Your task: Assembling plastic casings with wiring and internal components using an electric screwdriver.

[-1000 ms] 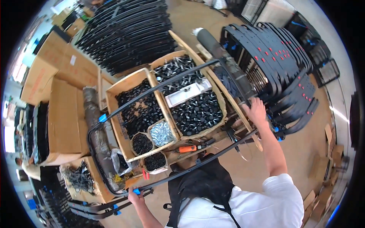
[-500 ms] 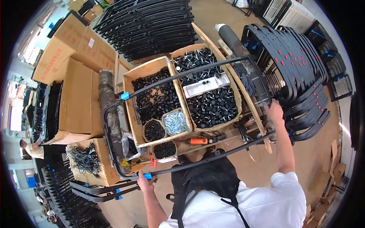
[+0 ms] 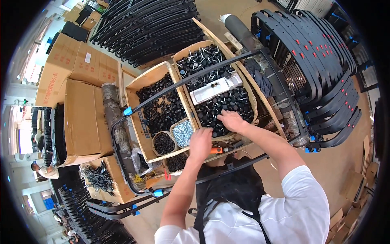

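My right hand [image 3: 231, 120] reaches into the right cardboard box, its fingers spread and touching a heap of black round-headed bolts [image 3: 239, 101]. My left hand [image 3: 201, 142] is at the front rim of the boxes, beside a small tub of silver screws [image 3: 183, 133]. Its fingers bend down, with the tips hidden. A large black rounded metal frame [image 3: 199, 75] with blue clips lies across the boxes, and both forearms pass over its near side. On the heap sits a white oblong box [image 3: 215, 90].
The left compartment holds black fittings [image 3: 162, 105]; tubs of small black screws [image 3: 164, 143] stand near it. An orange-handled tool [image 3: 216, 150] lies in front. Curved black frames [image 3: 308, 53] are stacked at right. Cartons [image 3: 87, 122] and a box of cables [image 3: 97, 179] stand at left.
Both hands have let go of the black frame, which now rests across the boxes. My right hand has moved left into the bolts, my left hand up and right to the box rim.
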`<state>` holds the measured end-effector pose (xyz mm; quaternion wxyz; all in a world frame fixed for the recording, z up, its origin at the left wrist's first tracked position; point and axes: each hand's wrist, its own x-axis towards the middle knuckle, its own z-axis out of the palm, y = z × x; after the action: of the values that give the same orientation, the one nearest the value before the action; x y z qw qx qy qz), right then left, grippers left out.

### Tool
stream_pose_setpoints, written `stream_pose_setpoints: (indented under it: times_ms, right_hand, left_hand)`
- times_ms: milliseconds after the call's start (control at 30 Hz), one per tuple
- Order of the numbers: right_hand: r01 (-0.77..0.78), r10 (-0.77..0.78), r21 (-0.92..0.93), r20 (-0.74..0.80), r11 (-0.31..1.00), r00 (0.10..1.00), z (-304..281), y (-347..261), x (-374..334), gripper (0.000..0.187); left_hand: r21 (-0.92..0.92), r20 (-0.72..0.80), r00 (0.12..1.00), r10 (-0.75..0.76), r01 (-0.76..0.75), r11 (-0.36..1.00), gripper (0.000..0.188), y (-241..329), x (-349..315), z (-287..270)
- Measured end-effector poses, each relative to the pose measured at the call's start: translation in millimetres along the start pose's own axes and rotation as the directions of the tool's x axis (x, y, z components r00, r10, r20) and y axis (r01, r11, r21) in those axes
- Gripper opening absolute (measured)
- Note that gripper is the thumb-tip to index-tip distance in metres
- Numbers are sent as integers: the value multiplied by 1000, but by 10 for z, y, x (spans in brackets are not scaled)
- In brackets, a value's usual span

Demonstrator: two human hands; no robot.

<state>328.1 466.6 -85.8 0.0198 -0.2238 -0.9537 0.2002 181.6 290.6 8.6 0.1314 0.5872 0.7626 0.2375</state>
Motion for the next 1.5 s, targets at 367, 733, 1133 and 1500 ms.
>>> stream_pose_setpoints:
  times_ms: [367,733,1133,1500]
  right_hand:
    - [73,-79,-119,-51,990,996,219,-3,-89,18]
    - [-156,155,7,64,988,986,-100,60,-357,19]
    - [-155,377,742,-140,652,915,-1536,-290,-1242,25]
    - [-414,797,857,7,306,604,-1983,-390,-2795,25]
  left_hand:
    - [422,254,966,-50,-64,904,16,-352,452,1092]
    - [-297,129,989,-75,111,948,35,119,1235,323]
    - [-391,-36,956,292,-283,876,38,1069,4009,699]
    - [-333,-22,868,496,-475,815,33,1079,4355,1194]
